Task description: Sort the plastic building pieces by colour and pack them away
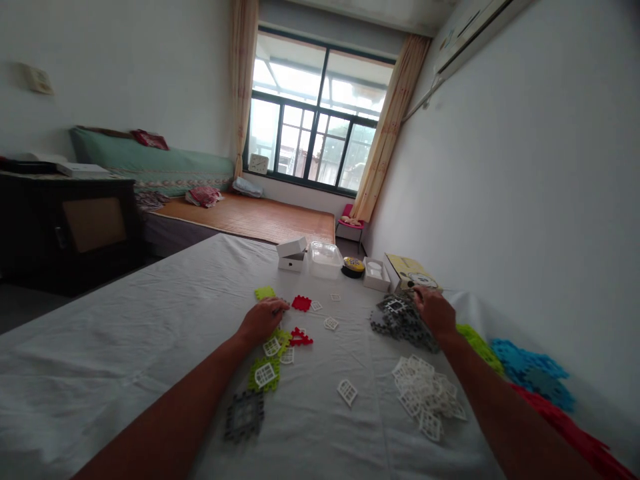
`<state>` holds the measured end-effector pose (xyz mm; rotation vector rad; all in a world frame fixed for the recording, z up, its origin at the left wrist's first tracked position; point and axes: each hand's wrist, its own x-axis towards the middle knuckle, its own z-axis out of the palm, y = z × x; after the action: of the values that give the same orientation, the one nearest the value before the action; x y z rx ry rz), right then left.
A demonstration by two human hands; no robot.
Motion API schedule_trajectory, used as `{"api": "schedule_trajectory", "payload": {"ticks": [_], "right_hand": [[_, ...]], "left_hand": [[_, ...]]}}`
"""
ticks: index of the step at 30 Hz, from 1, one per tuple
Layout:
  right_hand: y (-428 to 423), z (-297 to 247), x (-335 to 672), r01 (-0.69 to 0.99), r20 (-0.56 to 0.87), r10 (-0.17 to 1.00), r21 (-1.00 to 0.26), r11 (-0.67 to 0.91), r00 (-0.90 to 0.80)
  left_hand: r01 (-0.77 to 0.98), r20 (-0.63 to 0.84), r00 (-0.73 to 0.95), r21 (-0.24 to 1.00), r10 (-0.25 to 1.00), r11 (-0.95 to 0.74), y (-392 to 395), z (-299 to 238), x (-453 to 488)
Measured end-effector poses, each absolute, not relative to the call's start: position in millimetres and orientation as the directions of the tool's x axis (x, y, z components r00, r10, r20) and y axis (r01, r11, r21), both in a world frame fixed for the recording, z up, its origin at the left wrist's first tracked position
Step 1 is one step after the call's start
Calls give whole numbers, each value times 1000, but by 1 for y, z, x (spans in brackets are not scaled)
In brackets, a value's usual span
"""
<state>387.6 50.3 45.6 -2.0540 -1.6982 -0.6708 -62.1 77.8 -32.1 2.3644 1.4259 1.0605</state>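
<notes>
Head camera view: a wide white cloth (150, 353) lies under two bare hands. The left hand (264, 315) is just beside a flat lime-green plastic piece (264, 292) with bumpy edges. Its fingers are bent and close together, but I cannot tell if they hold something. The right hand (434, 309) is at the right side of a heap of dark grey plastic pieces (400, 325). Its fingers curl in near the thumb, and I cannot tell if they have hold of a piece. Nearer than that heap is a pile of white plastic window pieces (425, 393). Between the hands lie a red square plastic piece (301, 303) and a red plastic frame (301, 339). A dark grey square plastic frame (231, 424) lies beside the left forearm. Farther back stand a clear plastic tub (325, 263) and a white box (291, 263).
</notes>
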Motion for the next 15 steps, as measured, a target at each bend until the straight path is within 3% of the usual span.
{"api": "schedule_trajectory", "payload": {"ticks": [4,7,12,15], "right_hand": [[45,35,391,991,554,824,-13,-133,118],[44,36,364,993,581,807,-103,-51,102],[30,31,269,855,412,862,-289,431,-295],[18,19,210,732,297,812,-352,583,-503]], "left_hand": [[706,473,279,489,835,-513,77,-32,-61],[717,471,277,479,837,-507,77,-31,-60],[742,491,217,478,843,-470,77,-28,-63],[743,517,176,489,838,-457,75,-26,-66]]}}
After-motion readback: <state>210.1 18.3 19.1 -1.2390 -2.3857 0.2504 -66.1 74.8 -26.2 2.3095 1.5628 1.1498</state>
